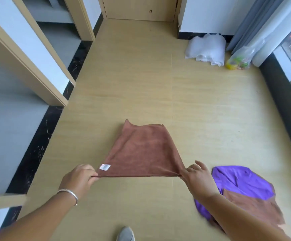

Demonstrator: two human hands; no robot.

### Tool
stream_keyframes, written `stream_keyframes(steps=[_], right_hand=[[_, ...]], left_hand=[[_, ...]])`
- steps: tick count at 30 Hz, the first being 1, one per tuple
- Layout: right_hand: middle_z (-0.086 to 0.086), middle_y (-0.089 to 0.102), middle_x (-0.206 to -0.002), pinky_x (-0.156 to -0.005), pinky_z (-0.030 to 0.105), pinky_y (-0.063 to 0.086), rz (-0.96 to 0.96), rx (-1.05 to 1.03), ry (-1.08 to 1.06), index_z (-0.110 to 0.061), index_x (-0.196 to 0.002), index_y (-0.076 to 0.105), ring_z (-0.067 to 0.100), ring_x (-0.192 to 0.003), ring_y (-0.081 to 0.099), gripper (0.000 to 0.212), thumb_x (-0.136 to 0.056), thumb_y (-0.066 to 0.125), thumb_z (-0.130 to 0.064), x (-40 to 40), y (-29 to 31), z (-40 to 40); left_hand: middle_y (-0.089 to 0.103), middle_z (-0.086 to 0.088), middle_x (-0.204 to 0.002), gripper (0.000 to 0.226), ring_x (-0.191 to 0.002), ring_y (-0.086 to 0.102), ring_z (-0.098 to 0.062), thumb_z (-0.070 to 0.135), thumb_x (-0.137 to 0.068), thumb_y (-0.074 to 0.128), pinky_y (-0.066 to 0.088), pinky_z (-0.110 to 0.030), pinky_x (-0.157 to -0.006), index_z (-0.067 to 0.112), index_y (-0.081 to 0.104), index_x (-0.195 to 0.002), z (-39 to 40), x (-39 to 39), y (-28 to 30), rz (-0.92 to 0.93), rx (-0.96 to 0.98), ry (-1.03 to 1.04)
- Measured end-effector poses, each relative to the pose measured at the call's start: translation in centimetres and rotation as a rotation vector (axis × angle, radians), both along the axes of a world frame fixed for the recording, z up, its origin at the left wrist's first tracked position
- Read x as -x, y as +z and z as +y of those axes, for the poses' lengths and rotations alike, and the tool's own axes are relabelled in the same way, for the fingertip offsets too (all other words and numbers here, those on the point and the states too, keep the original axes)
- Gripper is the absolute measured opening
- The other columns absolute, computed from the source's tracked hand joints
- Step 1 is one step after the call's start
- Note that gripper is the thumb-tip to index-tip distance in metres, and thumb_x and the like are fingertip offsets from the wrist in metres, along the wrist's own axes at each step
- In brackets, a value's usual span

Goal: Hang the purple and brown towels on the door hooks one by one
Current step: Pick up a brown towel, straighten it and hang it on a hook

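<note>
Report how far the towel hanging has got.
Done: nothing visibly hung; no hooks are in view. In hand: the left hand and right hand pinch the near corners of a brown microfibre towel, stretched above the floor. Left: a purple towel and another brown towel lie heaped on the wood-look floor.

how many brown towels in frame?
2. One brown towel stretched between left hand and right hand; another on the floor under the purple towel. More may be hidden beneath.
</note>
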State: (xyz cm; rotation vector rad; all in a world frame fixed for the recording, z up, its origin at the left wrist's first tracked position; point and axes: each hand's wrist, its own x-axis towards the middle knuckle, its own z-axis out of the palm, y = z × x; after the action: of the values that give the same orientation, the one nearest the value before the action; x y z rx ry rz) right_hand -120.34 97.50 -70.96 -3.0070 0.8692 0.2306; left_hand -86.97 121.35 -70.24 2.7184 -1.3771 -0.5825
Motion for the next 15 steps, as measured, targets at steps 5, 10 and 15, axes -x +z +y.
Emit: stream_keyframes(steps=[5, 10, 15], right_hand=[[-0.007, 0.055, -0.052, -0.087, 0.036, 0.034, 0.143, -0.126, -0.014, -0.026, -0.059, 0.058, 0.019, -0.059, 0.057, 0.034, -0.049, 0.091, -0.020, 6.2, -8.5, 8.1], [-0.008, 0.056, -0.056, -0.087, 0.040, 0.042, 0.189, -0.218, -0.010, -0.026, -0.064, 0.062, 0.019, -0.062, 0.059, 0.016, -0.061, 0.061, -0.011, 10.6, -16.1, 14.8], [-0.005, 0.057, -0.064, -0.087, 0.039, 0.042, 0.098, -0.215, 0.053, -0.023, -0.083, 0.070, 0.022, -0.064, 0.060, 0.042, -0.063, 0.035, -0.012, 12.5, -22.5, 16.5]], left_hand=[[0.060, 0.022, -0.098, 0.011, -0.097, 0.055, -0.003, 0.036, -0.090, 0.063, 0.034, -0.020, -0.063, 0.038, 0.073, -0.093, 7.6, 6.4, -8.6, 0.155, -0.166, 0.032], [0.059, 0.021, -0.106, 0.018, -0.104, 0.052, -0.003, 0.037, -0.094, 0.056, 0.041, -0.021, -0.072, 0.037, 0.071, -0.102, 12.4, 10.4, -16.2, 0.229, -0.279, 0.019], [0.061, 0.008, -0.106, 0.014, -0.101, 0.056, -0.015, 0.027, -0.094, 0.059, 0.045, -0.030, -0.075, 0.024, 0.072, -0.097, 15.2, 12.0, -22.2, 0.312, -0.262, 0.035]])
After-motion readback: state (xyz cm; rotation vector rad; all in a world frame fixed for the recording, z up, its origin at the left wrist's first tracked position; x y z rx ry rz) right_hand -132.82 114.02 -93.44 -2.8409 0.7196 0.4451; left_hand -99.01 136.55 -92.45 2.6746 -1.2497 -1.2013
